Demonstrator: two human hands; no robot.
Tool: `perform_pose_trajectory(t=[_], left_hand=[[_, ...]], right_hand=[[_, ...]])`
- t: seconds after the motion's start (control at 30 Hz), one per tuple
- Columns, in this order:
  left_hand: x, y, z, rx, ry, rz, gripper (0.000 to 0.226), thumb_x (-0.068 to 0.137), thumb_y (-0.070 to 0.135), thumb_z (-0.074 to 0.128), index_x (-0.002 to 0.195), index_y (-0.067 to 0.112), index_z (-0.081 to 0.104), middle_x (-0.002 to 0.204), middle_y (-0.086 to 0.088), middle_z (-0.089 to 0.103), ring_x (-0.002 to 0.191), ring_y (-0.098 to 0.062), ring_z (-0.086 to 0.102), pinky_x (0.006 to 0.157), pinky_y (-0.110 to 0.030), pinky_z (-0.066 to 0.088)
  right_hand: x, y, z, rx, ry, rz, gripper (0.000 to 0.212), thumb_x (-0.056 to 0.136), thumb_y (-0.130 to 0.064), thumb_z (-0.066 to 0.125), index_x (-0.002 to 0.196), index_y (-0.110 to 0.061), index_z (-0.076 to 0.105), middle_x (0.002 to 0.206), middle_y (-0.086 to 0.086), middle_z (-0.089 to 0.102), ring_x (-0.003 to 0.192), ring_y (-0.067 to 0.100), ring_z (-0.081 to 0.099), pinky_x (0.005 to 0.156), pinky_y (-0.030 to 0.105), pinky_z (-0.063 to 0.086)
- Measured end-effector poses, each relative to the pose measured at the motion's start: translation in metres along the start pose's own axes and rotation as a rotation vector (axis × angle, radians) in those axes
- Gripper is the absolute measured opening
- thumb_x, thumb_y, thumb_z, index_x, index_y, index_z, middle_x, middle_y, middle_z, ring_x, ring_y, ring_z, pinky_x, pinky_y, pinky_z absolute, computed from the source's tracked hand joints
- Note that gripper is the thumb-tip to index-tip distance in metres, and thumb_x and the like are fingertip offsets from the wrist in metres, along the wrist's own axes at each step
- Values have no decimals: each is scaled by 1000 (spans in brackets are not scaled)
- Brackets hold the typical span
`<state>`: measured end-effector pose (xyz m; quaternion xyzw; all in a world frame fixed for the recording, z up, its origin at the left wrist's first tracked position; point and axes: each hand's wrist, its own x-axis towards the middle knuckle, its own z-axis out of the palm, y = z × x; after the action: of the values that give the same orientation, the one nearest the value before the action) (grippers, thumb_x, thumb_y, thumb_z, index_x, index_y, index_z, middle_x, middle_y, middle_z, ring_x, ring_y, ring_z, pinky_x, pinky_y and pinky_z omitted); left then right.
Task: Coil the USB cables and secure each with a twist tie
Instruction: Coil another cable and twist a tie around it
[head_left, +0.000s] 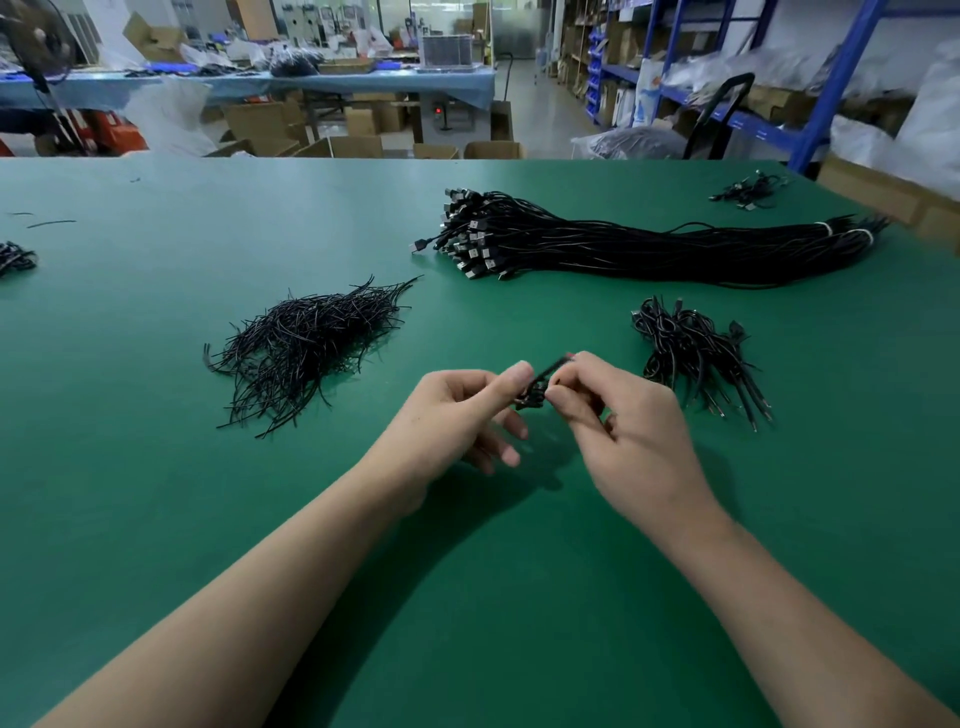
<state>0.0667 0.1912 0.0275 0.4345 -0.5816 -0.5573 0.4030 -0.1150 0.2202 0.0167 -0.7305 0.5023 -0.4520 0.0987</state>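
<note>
Head view: both hands are up over the green counter (156, 467), near the middle and just above its surface. The left hand (457, 410) pinches a small coiled cable (535, 392) between thumb and forefinger, its other fingers loosely curled. The right hand (623, 431) pinches a short black strand at the coil, which looks like the twist tie (555, 365). The ends are too small to tell whether it's wound yet.

My read is that coiling is done on this one and the tie-off is in progress. Next it needs the tie twisted tight while the left hand keeps the loops from springing open, then a drop onto the finished pile (691, 353) just to the right.

Loose ties (306, 343) are heaped on the left. The big bundle of uncoiled cables (623, 244) lies behind, so plenty remains.
</note>
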Motion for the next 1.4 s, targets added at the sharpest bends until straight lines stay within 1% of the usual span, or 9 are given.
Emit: perform_pose_trajectory(t=[0.2, 0.33, 0.6, 0.67, 0.77, 0.9, 1.07, 1.23, 1.4], left_hand=[[3, -1, -5, -75, -144, -181, 45, 70, 61, 73, 80, 17, 81, 81, -11, 75, 62, -14, 69, 51, -21, 53], [3, -4, -2, -23, -127, -13, 33, 79, 45, 71, 91, 16, 80, 81, -1, 75, 72, -8, 66, 63, -20, 53], [7, -6, -5, 488, 138, 696, 18, 80, 20, 83, 98, 23, 80, 79, -2, 59, 68, -8, 51, 64, -12, 35], [7, -7, -5, 545, 145, 798, 21, 83, 20, 82, 103, 24, 79, 77, 1, 56, 66, -7, 50, 64, -12, 35], [5, -8, -4, 358, 70, 565, 13, 92, 34, 72, 102, 31, 79, 65, 6, 58, 54, -5, 48, 55, -19, 38], [3, -6, -1, 83, 14, 205, 43, 102, 53, 50, 99, 22, 79, 51, -1, 56, 36, -16, 43, 43, -21, 35], [4, -2, -3, 10, -59, 195, 28, 90, 41, 70, 99, 16, 77, 78, -13, 72, 70, -24, 64, 49, -20, 44], [6, -2, -1, -78, -79, 136, 52, 76, 25, 78, 123, 12, 62, 81, -5, 73, 68, -14, 65, 60, -20, 52], [6, -3, 0, 40, -78, 212, 49, 73, 14, 84, 117, 26, 66, 84, 5, 72, 76, -9, 67, 82, -21, 54]], right_hand=[[1, -4, -3, -163, 23, -88, 15, 100, -25, 60, 86, -21, 60, 71, -11, 54, 65, 12, 47, 59, 36, 41], [1, -4, -3, -158, -18, -45, 15, 98, -24, 62, 84, -23, 58, 64, -8, 50, 59, 12, 43, 55, 33, 38], [5, 5, -6, 876, -339, 492, 12, 97, -19, 60, 91, -9, 60, 58, -6, 37, 52, 10, 34, 52, 18, 31], [3, 7, -5, 926, -370, 534, 19, 94, -23, 63, 99, -5, 63, 59, -5, 37, 52, 9, 35, 50, 16, 30], [5, 4, -1, 874, -249, 470, 15, 101, -11, 56, 93, 3, 58, 65, -1, 40, 53, 9, 35, 51, 18, 33], [3, 1, 1, 309, -111, 167, 22, 101, -22, 59, 80, -20, 55, 58, -7, 41, 54, 9, 33, 53, 27, 29], [2, 0, 0, -43, -68, 35, 21, 100, -27, 60, 82, -22, 52, 60, 1, 47, 52, 17, 38, 51, 38, 34], [6, 1, -7, 143, -129, 145, 22, 100, -21, 60, 78, -21, 54, 59, 0, 45, 55, 11, 34, 55, 32, 29], [8, 4, -7, 564, -241, 412, 24, 104, -15, 54, 81, -6, 53, 59, -3, 35, 54, 12, 30, 50, 19, 30]])
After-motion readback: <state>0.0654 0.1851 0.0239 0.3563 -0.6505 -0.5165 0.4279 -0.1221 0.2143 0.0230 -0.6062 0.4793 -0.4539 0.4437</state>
